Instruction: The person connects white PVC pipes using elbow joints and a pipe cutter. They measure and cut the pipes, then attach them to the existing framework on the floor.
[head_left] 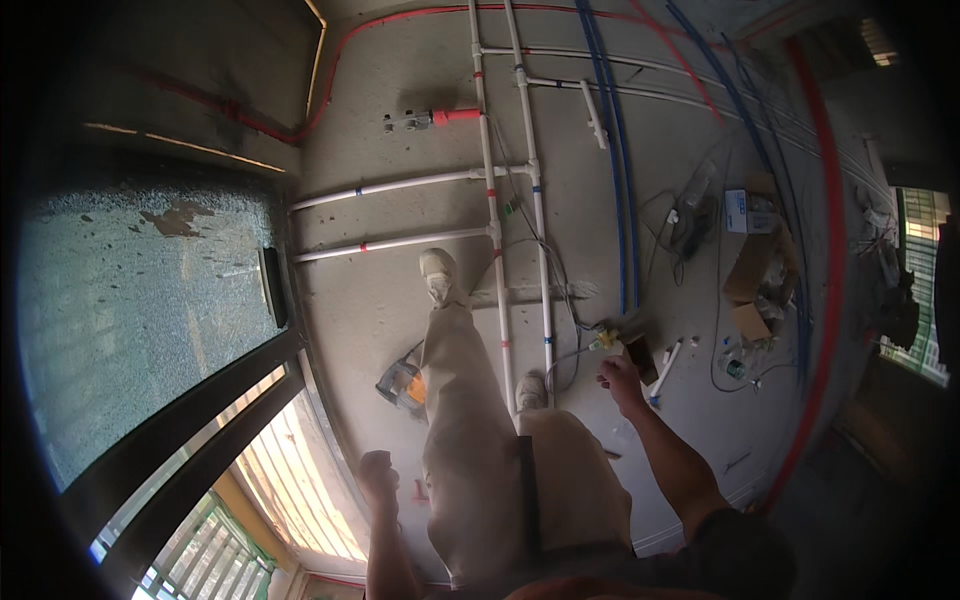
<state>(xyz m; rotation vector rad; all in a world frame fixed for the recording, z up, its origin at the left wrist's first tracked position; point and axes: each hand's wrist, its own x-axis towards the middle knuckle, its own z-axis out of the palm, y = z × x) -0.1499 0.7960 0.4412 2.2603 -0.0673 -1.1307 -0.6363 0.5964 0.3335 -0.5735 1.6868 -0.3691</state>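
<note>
My left hand [378,482] hangs low beside my left leg, its fingers curled in. I see nothing in it. My right hand [620,380] is in front of my right thigh, closed in a loose fist, with nothing showing in it. Just beyond it in the picture are a small yellow-green item [605,340] with a cable and a dark open box [640,358]. My hand does not seem to touch either. My left shoe [438,278] is stretched forward, while my right shoe [530,390] is further back beside the white pipes [503,330].
White pipes cross the concrete floor, with blue pipes [615,180] and a red pipe [828,250] to the right. An orange-and-black tool [403,385] lies left of my leg. Cables, an open cardboard box [755,270] and a bottle [735,368] lie right. A glass panel [150,300] stands left.
</note>
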